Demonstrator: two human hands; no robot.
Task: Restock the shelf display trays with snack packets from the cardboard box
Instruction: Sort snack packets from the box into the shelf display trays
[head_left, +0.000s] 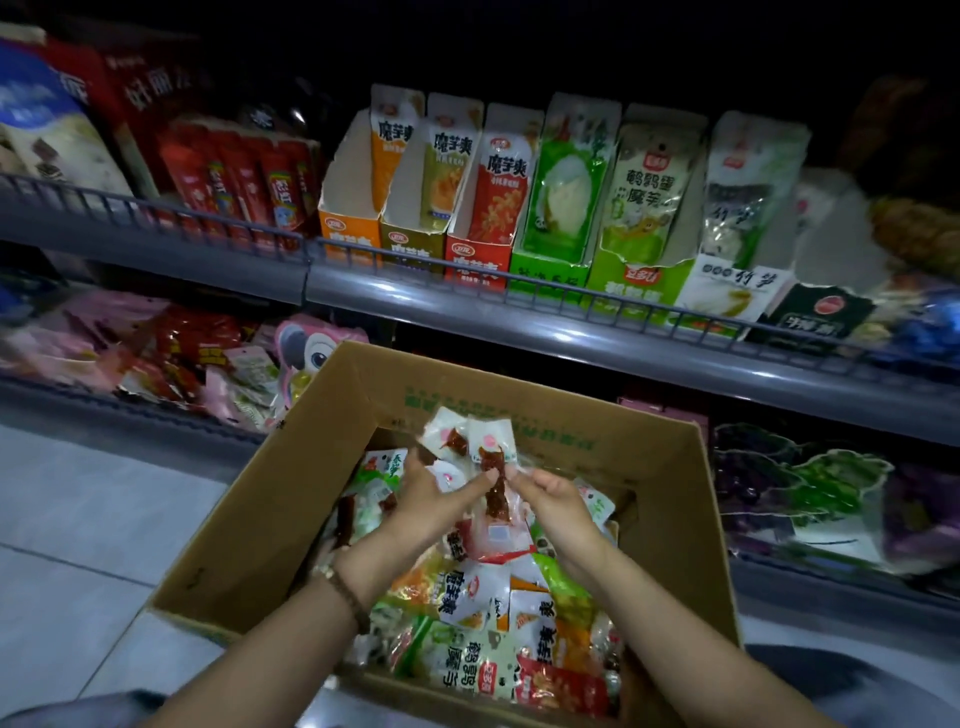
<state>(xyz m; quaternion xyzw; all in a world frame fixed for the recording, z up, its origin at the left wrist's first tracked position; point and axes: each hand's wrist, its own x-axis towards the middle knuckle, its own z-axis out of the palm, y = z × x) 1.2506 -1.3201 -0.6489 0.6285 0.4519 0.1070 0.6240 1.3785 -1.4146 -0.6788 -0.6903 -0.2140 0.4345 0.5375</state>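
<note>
An open cardboard box (270, 525) stands below me, full of mixed snack packets (483, 613). Over its middle, my left hand (431, 499) grips a small fan of clear packets with dark red strips inside (467, 441). My right hand (556, 493) pinches one of these packets (496, 488) at its edge, right beside the left hand. On the shelf above stand several display trays (470, 260), orange, olive, red, green and white, each holding upright packets.
A grey wire rail (571, 296) runs along the shelf's front edge. Red packets (239, 182) fill the shelf on the left. The lower shelf holds pink and red bags (171, 348) at left and dark bags (810, 483) at right. Pale floor tiles (93, 519) lie to the left.
</note>
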